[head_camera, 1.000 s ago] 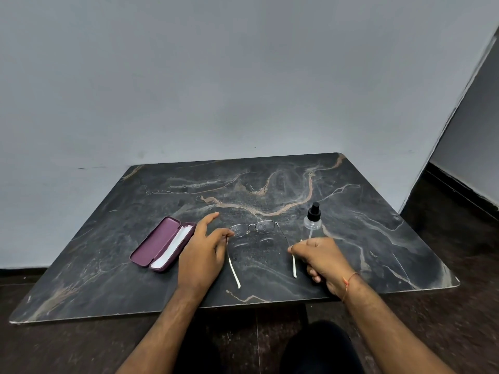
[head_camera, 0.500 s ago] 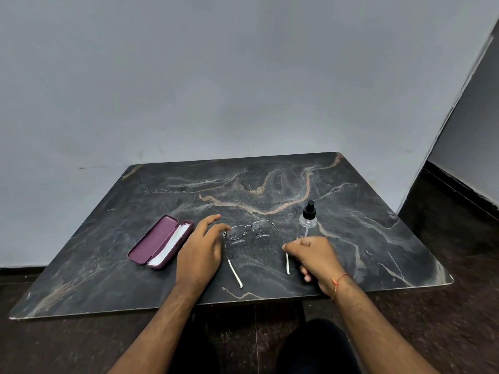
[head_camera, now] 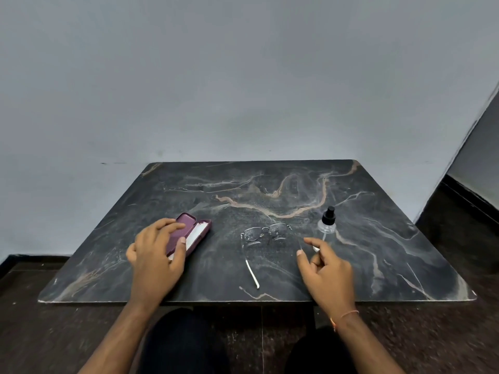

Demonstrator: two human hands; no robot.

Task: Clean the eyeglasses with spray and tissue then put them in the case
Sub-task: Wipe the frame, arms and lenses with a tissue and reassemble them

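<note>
The thin metal eyeglasses (head_camera: 266, 232) lie unfolded on the dark marble table (head_camera: 378, 252), temples pointing toward me. An open purple case (head_camera: 203, 233) with a white tissue (head_camera: 196, 232) inside sits to their left. My left hand (head_camera: 156, 255) hovers over the case's near half with fingers spread, fingertips at the lid and thumb by the tissue. A small clear spray bottle (head_camera: 327, 225) with a black cap stands right of the glasses. Just in front of the bottle, my right hand (head_camera: 329, 273) has its fingers apart, next to the right temple tip, and holds nothing.
A plain grey wall (head_camera: 243, 90) rises directly behind the table. Dark floor (head_camera: 459, 333) surrounds it, and my knees (head_camera: 183, 341) sit under the near edge. Bare marble stretches behind the objects toward the wall.
Both hands have let go of the eyeglass temples. My left hand has moved left onto the case, and my right hand has opened beside the spray bottle. The glasses now rest on the table.
</note>
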